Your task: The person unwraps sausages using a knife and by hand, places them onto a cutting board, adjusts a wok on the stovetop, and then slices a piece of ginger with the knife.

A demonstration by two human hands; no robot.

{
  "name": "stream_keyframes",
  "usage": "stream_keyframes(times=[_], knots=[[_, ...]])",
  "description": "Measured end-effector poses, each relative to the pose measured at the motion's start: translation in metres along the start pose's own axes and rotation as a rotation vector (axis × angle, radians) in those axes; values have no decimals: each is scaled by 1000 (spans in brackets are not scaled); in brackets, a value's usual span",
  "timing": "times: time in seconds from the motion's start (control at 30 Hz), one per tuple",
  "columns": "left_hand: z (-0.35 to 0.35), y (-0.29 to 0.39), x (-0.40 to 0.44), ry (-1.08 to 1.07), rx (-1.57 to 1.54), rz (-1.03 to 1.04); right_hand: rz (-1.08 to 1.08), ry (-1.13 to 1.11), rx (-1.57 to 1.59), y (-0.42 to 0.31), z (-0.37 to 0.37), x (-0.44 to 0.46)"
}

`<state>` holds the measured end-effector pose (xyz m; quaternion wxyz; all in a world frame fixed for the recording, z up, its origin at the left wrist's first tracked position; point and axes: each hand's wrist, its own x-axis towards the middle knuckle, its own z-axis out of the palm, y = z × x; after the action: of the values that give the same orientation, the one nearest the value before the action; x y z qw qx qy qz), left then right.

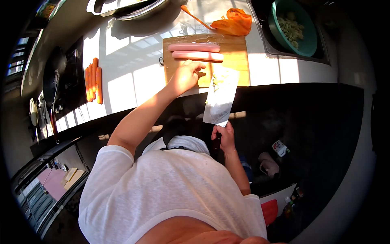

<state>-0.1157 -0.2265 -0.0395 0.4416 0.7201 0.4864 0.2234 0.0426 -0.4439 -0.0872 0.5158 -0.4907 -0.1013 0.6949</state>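
My left hand is over the front left part of the wooden cutting board, fingers loosely bent and apart, nothing visible between them. Just beyond its fingertips lie two long pink sausages, side by side across the board. My right hand, in front of the counter edge, is closed round the handle of a wide cleaver. The blade points away from me, its far end over the board, with pale bits stuck on it.
Several orange-wrapped sausages lie on the counter at left, near a stove with a dark pan. Beyond the board are an orange plastic bag and a metal tray. A teal basin of chopped vegetables sits at the right.
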Motion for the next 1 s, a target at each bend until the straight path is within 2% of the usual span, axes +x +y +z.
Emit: stream_keyframes(times=[0.07,0.1,0.17,0.2,0.43,0.5,0.53,0.6,0.7,0.83,0.9,0.97,1.0], knots=[[-8,-16,-7,50,-61,-73,-24,17,-24,-13,-12,1],[-15,-17,-12,63,-12,-123,-44,24,-40,-20,-17,3],[-23,-33,-17,57,10,-62,-55,47,-70,-39,-25,13],[-26,-34,-17,18,109,-129,-53,55,-80,-50,-26,19],[4,-20,-14,21,25,-201,54,10,-266,-109,-32,70],[5,-20,-15,17,18,-234,97,119,-530,-123,-32,80],[6,-26,-17,46,-61,-255,95,112,-540,-129,-32,82],[-1,-23,-19,100,-183,-279,20,172,-924,-142,-29,83],[-9,2,-3,323,-268,-131,93,138,-1039,-159,-27,83],[-8,26,54,326,358,123,28,95,-1152,-171,-28,89],[3,39,90,329,402,258,-114,74,-1250,-162,-54,103],[15,34,127,302,502,390,-585,-40,-1494,-166,-63,106],[20,30,144,196,626,420,-436,-25,-1538,-173,-62,103]])
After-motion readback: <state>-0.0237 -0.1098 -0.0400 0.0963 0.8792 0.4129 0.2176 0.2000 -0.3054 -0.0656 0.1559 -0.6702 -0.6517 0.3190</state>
